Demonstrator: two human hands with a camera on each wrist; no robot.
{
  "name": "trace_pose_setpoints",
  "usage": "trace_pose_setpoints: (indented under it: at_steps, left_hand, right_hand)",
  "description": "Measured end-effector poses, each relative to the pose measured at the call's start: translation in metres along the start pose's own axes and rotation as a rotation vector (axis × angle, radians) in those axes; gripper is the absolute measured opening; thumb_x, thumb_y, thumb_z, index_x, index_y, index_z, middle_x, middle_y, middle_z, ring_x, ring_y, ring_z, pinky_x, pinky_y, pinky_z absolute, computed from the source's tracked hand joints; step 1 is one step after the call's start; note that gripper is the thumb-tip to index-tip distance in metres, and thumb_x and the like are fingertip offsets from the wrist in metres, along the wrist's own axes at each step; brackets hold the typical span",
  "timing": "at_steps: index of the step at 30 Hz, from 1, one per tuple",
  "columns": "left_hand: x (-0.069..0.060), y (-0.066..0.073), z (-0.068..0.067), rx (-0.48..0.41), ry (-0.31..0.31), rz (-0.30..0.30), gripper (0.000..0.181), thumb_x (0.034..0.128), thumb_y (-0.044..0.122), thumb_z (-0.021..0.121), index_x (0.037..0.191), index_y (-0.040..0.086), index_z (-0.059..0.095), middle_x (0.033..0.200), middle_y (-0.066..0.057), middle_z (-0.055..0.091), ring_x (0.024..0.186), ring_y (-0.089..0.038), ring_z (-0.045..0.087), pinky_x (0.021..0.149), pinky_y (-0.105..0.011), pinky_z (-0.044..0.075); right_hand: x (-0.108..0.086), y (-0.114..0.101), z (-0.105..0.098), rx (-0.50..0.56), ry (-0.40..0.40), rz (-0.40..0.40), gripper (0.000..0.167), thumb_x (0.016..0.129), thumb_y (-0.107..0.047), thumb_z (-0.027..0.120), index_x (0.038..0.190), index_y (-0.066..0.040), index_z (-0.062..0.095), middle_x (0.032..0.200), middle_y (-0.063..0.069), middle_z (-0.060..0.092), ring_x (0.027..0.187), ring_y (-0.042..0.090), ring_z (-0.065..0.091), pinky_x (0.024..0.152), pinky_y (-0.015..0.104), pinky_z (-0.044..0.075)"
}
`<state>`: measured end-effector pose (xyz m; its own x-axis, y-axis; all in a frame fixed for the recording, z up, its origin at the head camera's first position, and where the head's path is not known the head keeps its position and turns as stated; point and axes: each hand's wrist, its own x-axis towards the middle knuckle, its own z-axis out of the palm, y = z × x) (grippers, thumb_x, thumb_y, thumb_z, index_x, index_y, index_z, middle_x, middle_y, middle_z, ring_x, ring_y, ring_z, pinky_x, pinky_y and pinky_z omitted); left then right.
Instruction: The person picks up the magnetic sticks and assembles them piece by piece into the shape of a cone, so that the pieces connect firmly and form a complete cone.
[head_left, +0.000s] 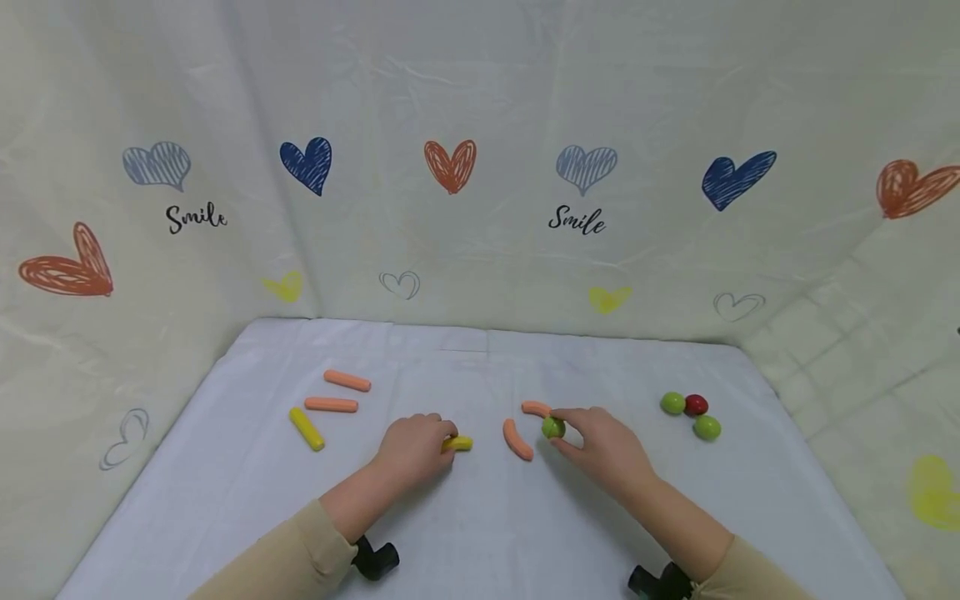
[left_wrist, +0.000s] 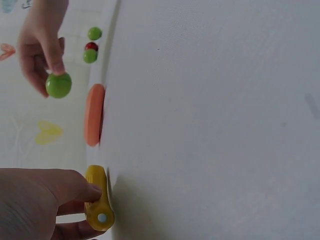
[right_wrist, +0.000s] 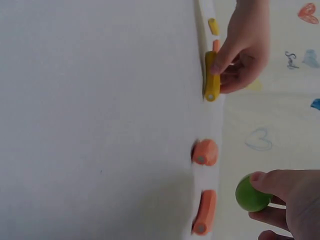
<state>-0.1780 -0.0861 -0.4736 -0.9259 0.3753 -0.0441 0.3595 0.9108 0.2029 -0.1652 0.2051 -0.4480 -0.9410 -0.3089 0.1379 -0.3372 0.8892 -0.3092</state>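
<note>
My left hand (head_left: 416,446) pinches a short yellow stick (left_wrist: 97,200) with a pale dot on its end, held at the cloth surface. Between thumb and fingers, my right hand (head_left: 609,446) holds a green ball (right_wrist: 252,193), which hangs above the table in both wrist views. Two curved orange pieces lie between the hands: one orange piece (head_left: 517,440) slants nearer the left hand, and the other orange piece (head_left: 536,408) sits just behind the green ball. What these pieces are exactly, I cannot tell.
At the table's left lie two straight orange sticks (head_left: 332,405) and a second yellow stick (head_left: 307,429). Two green balls (head_left: 707,428) and a red ball (head_left: 696,405) are grouped on the right. White cloth (head_left: 487,533) covers the table; a heart-printed curtain (head_left: 495,250) hangs behind.
</note>
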Motion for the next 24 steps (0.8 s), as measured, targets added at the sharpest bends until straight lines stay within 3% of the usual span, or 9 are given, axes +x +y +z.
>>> trace_pose_setpoints:
  at_steps: [3, 5, 9, 12, 15, 18, 20, 24]
  left_hand:
    - [-0.002, -0.001, 0.001, -0.013, -0.004, -0.01, 0.021, 0.0876, 0.025, 0.072, 0.107, 0.018, 0.075, 0.083, 0.006, 0.062, 0.07, -0.012, 0.055, 0.064, -0.031, 0.047]
    - [-0.003, -0.001, 0.002, -0.022, -0.005, -0.016, 0.021, 0.0874, 0.024, 0.072, 0.107, 0.017, 0.074, 0.082, 0.006, 0.062, 0.07, -0.012, 0.054, 0.064, -0.031, 0.047]
    - [-0.006, -0.001, 0.002, -0.023, -0.007, -0.029, 0.02, 0.0868, 0.022, 0.071, 0.106, 0.017, 0.074, 0.08, 0.006, 0.06, 0.067, -0.012, 0.052, 0.062, -0.031, 0.046]
    - [-0.007, 0.0, 0.002, -0.023, -0.004, -0.034, 0.019, 0.0858, 0.02, 0.071, 0.104, 0.017, 0.074, 0.078, 0.006, 0.059, 0.065, -0.011, 0.051, 0.06, -0.03, 0.044]
    - [-0.009, 0.001, 0.002, -0.027, 0.001, -0.038, 0.019, 0.0852, 0.02, 0.071, 0.104, 0.017, 0.074, 0.078, 0.006, 0.059, 0.065, -0.011, 0.05, 0.059, -0.03, 0.044]
    - [-0.01, 0.002, 0.002, -0.035, 0.008, -0.035, 0.019, 0.0849, 0.02, 0.071, 0.103, 0.017, 0.074, 0.078, 0.006, 0.059, 0.064, -0.011, 0.051, 0.059, -0.03, 0.044]
    - [-0.01, 0.003, 0.002, -0.037, 0.012, -0.032, 0.018, 0.0849, 0.021, 0.072, 0.103, 0.017, 0.074, 0.078, 0.006, 0.06, 0.065, -0.011, 0.051, 0.059, -0.03, 0.044]
    - [-0.01, 0.004, 0.002, -0.04, 0.016, -0.019, 0.018, 0.0849, 0.022, 0.073, 0.102, 0.017, 0.074, 0.078, 0.006, 0.059, 0.064, -0.011, 0.051, 0.059, -0.03, 0.044]
  right_hand:
    - [0.004, -0.013, 0.006, -0.012, -0.001, -0.043, 0.044, 0.081, -0.022, 0.083, 0.123, -0.021, 0.071, 0.102, -0.008, 0.071, 0.089, 0.016, 0.061, 0.068, 0.034, 0.05]
    - [0.007, -0.021, 0.009, -0.017, -0.01, -0.073, 0.043, 0.081, -0.025, 0.083, 0.122, -0.022, 0.071, 0.109, -0.008, 0.071, 0.088, 0.016, 0.061, 0.066, 0.032, 0.048]
    - [0.011, -0.033, 0.017, -0.021, -0.014, -0.165, 0.038, 0.08, -0.028, 0.084, 0.116, -0.021, 0.073, 0.118, -0.005, 0.07, 0.108, 0.021, 0.063, 0.071, 0.034, 0.053]
    - [0.015, -0.038, 0.023, -0.024, -0.002, -0.252, 0.034, 0.08, -0.024, 0.084, 0.111, -0.019, 0.075, 0.107, -0.008, 0.072, 0.12, 0.023, 0.059, 0.071, 0.031, 0.055]
    - [0.018, -0.043, 0.03, -0.049, -0.01, -0.295, 0.03, 0.081, -0.026, 0.083, 0.109, -0.018, 0.075, 0.097, -0.011, 0.072, 0.104, 0.017, 0.063, 0.076, 0.028, 0.053]
    - [0.02, -0.047, 0.034, -0.081, -0.032, -0.299, 0.031, 0.082, -0.029, 0.082, 0.11, -0.019, 0.075, 0.098, -0.011, 0.072, 0.084, 0.012, 0.058, 0.081, 0.028, 0.051]
    - [0.021, -0.05, 0.037, -0.093, -0.039, -0.288, 0.032, 0.082, -0.03, 0.082, 0.111, -0.02, 0.075, 0.099, -0.011, 0.071, 0.077, 0.011, 0.052, 0.069, 0.025, 0.048]
    - [0.023, -0.052, 0.043, -0.12, -0.05, -0.294, 0.033, 0.081, -0.03, 0.082, 0.111, -0.019, 0.075, 0.098, -0.01, 0.071, 0.069, 0.01, 0.047, 0.062, 0.023, 0.043]
